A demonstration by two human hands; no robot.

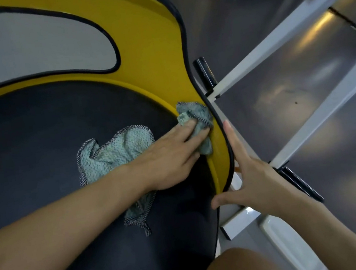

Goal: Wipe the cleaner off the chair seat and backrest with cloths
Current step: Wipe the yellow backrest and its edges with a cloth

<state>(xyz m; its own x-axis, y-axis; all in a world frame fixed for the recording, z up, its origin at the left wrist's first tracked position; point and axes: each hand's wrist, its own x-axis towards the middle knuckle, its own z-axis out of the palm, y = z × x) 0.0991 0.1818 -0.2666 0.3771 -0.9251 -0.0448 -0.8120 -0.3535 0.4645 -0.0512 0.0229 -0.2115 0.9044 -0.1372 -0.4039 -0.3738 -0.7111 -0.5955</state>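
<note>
- The pale green textured cloth with a dark checked border (115, 152) lies crumpled on the black padded chair seat (38, 154). Its far end is bunched up against the glossy yellow plastic shell (150, 58) at the seat's right side.
- The left hand (168, 156) lies flat on the cloth. Its grip is slack, with the fingers stretched out and pressing the bunched end onto the yellow rim rather than curling round it.
- The right hand (254, 181) holds nothing and its grip is wide open. The straight fingers lie along the black rubber edge trim (185, 49) from outside, and the thumb touches the seat's edge.
- A light grey backrest pad outlined in black (34, 45) sits above the seat.
- White metal frame bars (273, 41) cross the shiny grey floor (304, 94) to the right.
</note>
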